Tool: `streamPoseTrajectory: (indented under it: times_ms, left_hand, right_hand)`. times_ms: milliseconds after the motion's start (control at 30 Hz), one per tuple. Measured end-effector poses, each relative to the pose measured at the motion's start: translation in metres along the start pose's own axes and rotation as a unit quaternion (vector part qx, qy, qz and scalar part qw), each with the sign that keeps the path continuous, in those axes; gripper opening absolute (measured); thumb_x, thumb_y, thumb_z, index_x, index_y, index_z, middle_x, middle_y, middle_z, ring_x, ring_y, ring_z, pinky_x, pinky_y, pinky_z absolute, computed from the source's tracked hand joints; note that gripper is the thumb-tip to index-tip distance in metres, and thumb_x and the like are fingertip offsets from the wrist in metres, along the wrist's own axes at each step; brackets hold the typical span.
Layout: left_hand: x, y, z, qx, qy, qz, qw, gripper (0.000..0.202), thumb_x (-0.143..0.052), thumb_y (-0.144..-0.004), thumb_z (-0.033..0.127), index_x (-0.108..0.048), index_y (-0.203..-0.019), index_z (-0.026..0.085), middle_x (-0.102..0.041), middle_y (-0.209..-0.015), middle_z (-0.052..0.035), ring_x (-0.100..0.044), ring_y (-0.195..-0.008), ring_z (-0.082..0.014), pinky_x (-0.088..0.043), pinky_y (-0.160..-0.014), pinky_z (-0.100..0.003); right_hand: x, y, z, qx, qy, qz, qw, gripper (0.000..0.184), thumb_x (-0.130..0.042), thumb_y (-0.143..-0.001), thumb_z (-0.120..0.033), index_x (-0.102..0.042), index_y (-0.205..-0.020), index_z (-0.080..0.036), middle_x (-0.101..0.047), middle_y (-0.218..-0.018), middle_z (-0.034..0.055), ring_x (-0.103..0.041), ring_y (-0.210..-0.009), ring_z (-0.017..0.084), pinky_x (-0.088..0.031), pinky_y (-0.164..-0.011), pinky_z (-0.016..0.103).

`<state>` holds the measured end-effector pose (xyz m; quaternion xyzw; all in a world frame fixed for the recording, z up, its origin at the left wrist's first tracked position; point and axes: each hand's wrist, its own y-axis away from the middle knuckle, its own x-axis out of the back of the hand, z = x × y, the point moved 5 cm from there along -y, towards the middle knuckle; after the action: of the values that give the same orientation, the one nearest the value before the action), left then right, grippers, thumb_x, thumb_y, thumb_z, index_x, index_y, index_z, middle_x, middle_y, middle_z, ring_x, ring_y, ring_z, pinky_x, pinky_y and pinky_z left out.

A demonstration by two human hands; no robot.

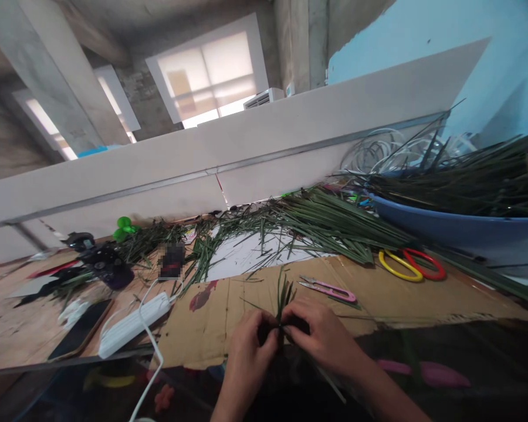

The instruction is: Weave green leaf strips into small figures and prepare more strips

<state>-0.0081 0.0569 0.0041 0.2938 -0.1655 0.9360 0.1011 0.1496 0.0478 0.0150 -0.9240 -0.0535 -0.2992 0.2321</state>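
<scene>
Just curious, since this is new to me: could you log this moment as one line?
Left hand: grips narrow green leaf strips | Right hand: grips same strips | Nearby: pink thread snips, yellow-and-red-handled scissors, cardboard sheet

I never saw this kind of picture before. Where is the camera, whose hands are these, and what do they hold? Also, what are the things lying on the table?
No machine is here, only a person's two bare hands, seen by one camera worn on the head. It looks forward and down. The left hand and right hand hold a small bunch of narrow green leaf strips between them. On a cardboard sheet lie pink thread snips and scissors with yellow and red handles. Behind are a heap of long green leaves and a blue basin filled with more. Toward the left lie a white power strip and a phone.
</scene>
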Motion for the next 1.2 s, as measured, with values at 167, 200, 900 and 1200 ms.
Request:
streamPoseTrajectory:
  times_ms: [167,200,900,1200]
  left_hand:
    - [0.0005,0.0009,0.0000,-0.008,0.012,-0.003,1.000,0.006,-0.056,-0.084,0.017,-0.060,-0.083,0.020,-0.065,-0.085,-0.0022,-0.060,-0.083,-0.0197,-0.043,-0.076,-0.029]
    - [0.0005,0.0010,0.0001,-0.011,0.013,-0.004,1.000,0.006,-0.056,-0.085,0.017,-0.061,-0.083,0.020,-0.065,-0.085,-0.0023,-0.060,-0.084,-0.0196,-0.043,-0.076,-0.029]
    - [0.0009,0.0029,-0.0018,-0.007,0.027,0.011,1.000,0.010,-0.056,-0.080,0.011,-0.060,-0.082,0.020,-0.065,-0.084,-0.0014,-0.060,-0.081,-0.0186,-0.043,-0.075,-0.028]
    - [-0.0006,0.0032,0.0009,-0.013,-0.007,0.029,0.999,0.013,-0.059,-0.076,0.009,-0.061,-0.080,0.021,-0.066,-0.083,-0.0011,-0.060,-0.082,-0.0192,-0.043,-0.074,-0.028]
  right_hand:
    - [-0.0037,-0.0006,-0.0009,0.000,0.021,0.003,1.000,0.015,-0.059,-0.078,-0.007,-0.063,-0.080,-0.021,-0.065,-0.082,0.0017,-0.058,-0.085,0.021,-0.039,-0.075,0.031]
    - [-0.0041,-0.0006,-0.0010,-0.001,0.026,0.002,1.000,0.015,-0.059,-0.078,-0.007,-0.062,-0.080,-0.021,-0.064,-0.081,0.0017,-0.058,-0.085,0.021,-0.039,-0.074,0.031]
    - [-0.0052,-0.0027,0.0029,-0.047,-0.030,0.009,0.998,0.011,-0.056,-0.076,-0.011,-0.056,-0.073,-0.021,-0.059,-0.075,-0.0003,-0.056,-0.075,0.019,-0.038,-0.068,0.029]
    - [-0.0071,-0.0023,0.0051,-0.051,-0.019,0.006,0.999,0.010,-0.057,-0.078,-0.011,-0.056,-0.074,-0.021,-0.060,-0.076,-0.0001,-0.056,-0.076,0.019,-0.038,-0.068,0.030]
